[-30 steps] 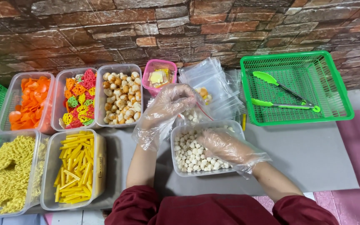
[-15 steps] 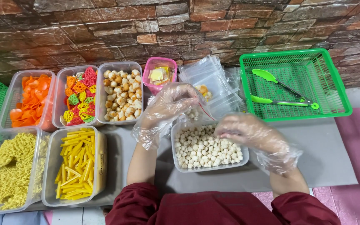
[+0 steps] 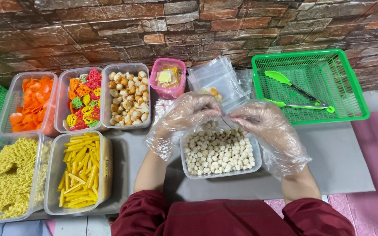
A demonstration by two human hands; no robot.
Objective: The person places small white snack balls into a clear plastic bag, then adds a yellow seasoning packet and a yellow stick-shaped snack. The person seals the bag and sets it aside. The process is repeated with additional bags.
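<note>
Here both hands, each in a loose clear plastic glove, meet above a clear tub of small pale round snack balls (image 3: pixel 218 154) that stands on the grey table (image 3: pixel 337 161) right in front of the person. The left hand (image 3: pixel 188 114) and the right hand (image 3: pixel 259 120) have their fingers pinched together on a small clear plastic bag (image 3: pixel 222 118), held between them just over the tub's far rim; whether anything is in the bag cannot be told. Just beyond the hands lies a stack of empty clear bags (image 3: pixel 217 78), and beside it a pink tub (image 3: pixel 168 78) with small yellow packets. To the left stand tubs of orange chips (image 3: pixel 30 105), coloured lattice crackers (image 3: pixel 83 102) and puffed beige balls (image 3: pixel 127 100), with yellow noodle-like snacks (image 3: pixel 9 175) and yellow sticks (image 3: pixel 78 168) nearer. To the right, a green basket (image 3: pixel 351 87) holds green-handled tongs (image 3: pixel 296 91). Dark red sleeves (image 3: pixel 224 216) cover the arms.
</note>
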